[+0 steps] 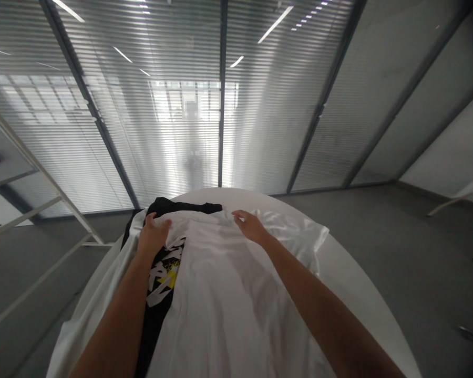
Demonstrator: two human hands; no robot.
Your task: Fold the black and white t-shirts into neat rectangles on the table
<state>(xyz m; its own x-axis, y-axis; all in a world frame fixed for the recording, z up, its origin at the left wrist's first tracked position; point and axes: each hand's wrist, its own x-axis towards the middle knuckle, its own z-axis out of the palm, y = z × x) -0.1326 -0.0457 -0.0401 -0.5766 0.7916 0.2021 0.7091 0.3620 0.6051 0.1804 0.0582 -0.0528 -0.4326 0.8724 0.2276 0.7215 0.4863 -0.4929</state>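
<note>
A white garment [216, 273] with a smooth, thin fabric is spread over a round table. Beneath it lies a black garment [157, 320] with a white and yellow print, showing on the left and along the far edge. My left hand [153, 236] rests at the far left part of the white cloth, thumb and fingers spread apart. At the far edge, right of the middle, my right hand [251, 226] pinches the white garment between thumb and fingers. Shiny, wrinkled white fabric [295, 231] lies beyond my right wrist.
The round white table [362, 289] shows its rim on the right. A pale metal frame [59, 191] stands on the left. Behind the table is a glass partition with blinds [260, 131]. Grey floor [418, 236] lies around, with part of a pale object [469, 189] at far right.
</note>
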